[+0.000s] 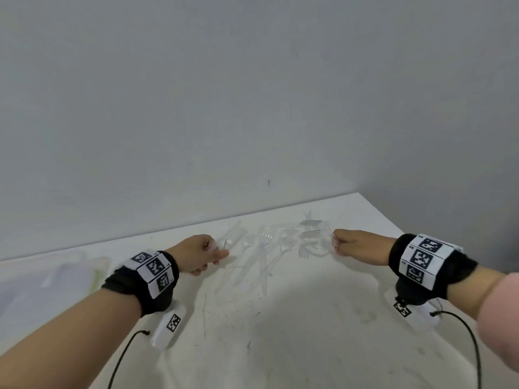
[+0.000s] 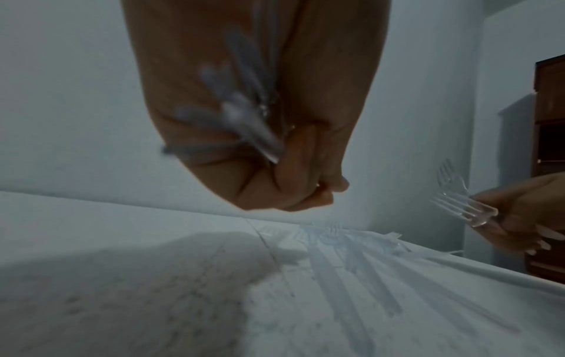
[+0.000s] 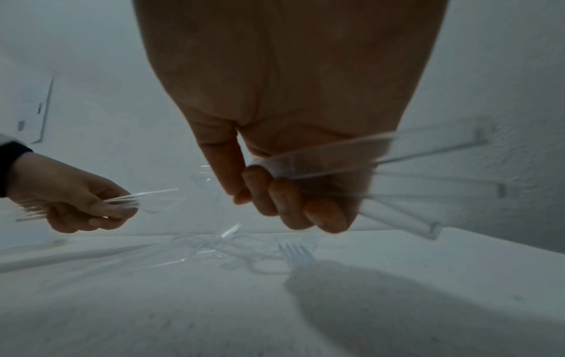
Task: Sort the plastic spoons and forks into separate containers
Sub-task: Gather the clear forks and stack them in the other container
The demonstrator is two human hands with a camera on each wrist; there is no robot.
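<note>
**Both hands raised, fingers curled**

The left hand (image 1: 200,255) and right hand (image 1: 352,247) reach forward from black wristbands carrying checkered markers, well apart. Each hand's fingers curl round clear plastic cutlery: the left's blurred, the right's forks (image 2: 458,205).

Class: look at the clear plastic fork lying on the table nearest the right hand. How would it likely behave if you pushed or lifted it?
The fork looks thin and clear, so probably very light. Lying flat on the table, it should slide, not roll. Its narrow tines might bend or snap under hard pressure.
</note>
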